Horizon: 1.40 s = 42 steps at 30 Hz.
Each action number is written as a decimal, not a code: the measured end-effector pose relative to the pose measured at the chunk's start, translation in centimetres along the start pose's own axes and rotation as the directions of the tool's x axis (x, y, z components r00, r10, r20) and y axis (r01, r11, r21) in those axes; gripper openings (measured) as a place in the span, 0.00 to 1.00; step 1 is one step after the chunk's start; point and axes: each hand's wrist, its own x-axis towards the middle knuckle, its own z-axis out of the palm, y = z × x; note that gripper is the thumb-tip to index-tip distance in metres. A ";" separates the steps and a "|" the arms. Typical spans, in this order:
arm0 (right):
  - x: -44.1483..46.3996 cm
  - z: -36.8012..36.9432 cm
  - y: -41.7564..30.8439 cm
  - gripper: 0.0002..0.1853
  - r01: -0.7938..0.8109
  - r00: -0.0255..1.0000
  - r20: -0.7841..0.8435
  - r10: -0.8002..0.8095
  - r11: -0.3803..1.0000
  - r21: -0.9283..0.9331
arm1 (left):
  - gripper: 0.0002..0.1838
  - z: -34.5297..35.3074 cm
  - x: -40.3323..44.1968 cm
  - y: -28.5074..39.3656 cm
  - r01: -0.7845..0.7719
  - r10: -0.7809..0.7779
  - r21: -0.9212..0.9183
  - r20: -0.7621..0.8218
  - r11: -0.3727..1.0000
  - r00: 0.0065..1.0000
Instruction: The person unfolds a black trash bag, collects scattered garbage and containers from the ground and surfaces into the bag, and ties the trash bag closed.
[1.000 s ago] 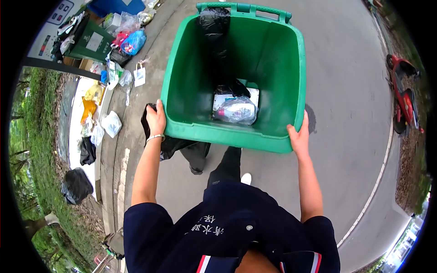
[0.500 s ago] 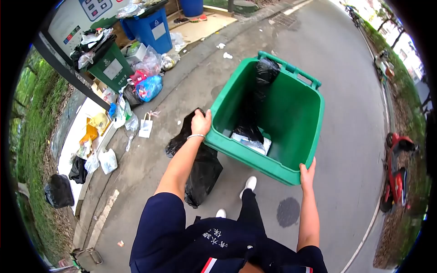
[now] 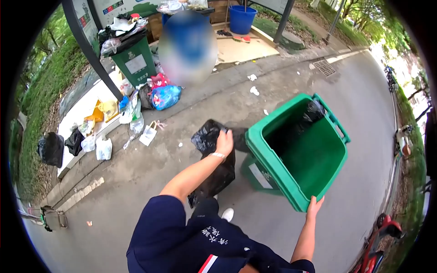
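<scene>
A large green bin (image 3: 298, 154) stands tilted on the road, its open mouth facing up toward me, with black plastic (image 3: 314, 111) at its inner far side. My right hand (image 3: 315, 205) grips the near right corner of its rim. My left hand (image 3: 224, 143), off the rim, is closed on the top of a black bag (image 3: 216, 170) that hangs to the left of the bin. The bottom of the bin's inside is dark and hidden from view.
At the upper left, a full green bin (image 3: 136, 63) stands by a post, with a blue bag (image 3: 165, 97) and loose litter around it. A blue tub (image 3: 242, 20) is farther back. A red scooter (image 3: 378, 241) stands at the lower right.
My left hand has come off the rim, holding the black bag away from the bin. The green bin has shifted right and turned in view, with my right hand still on it.
</scene>
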 end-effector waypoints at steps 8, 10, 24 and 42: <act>5.0 8.1 -10.9 0.30 0.286 0.846 -0.074 -0.528 0.566 -0.773 | 0.08 -5.4 5.6 -6.7 0.377 -0.328 -0.080 0.350 0.923 0.877; 4.2 13.3 -17.5 0.29 0.641 0.732 0.126 -0.670 0.612 -0.464 | 0.09 -6.4 5.4 -6.1 0.399 -0.367 -0.046 0.311 0.916 0.877; -6.0 46.2 -25.9 0.08 -0.111 -0.380 0.917 -0.120 0.990 0.084 | 0.06 -14.0 8.3 -3.9 0.647 -0.576 -0.302 0.295 0.700 0.762; 46.3 68.2 -26.1 0.13 -0.738 0.668 0.663 0.338 0.419 0.529 | 0.09 -26.0 34.2 -6.5 -0.111 -0.613 -0.798 -0.536 0.592 0.581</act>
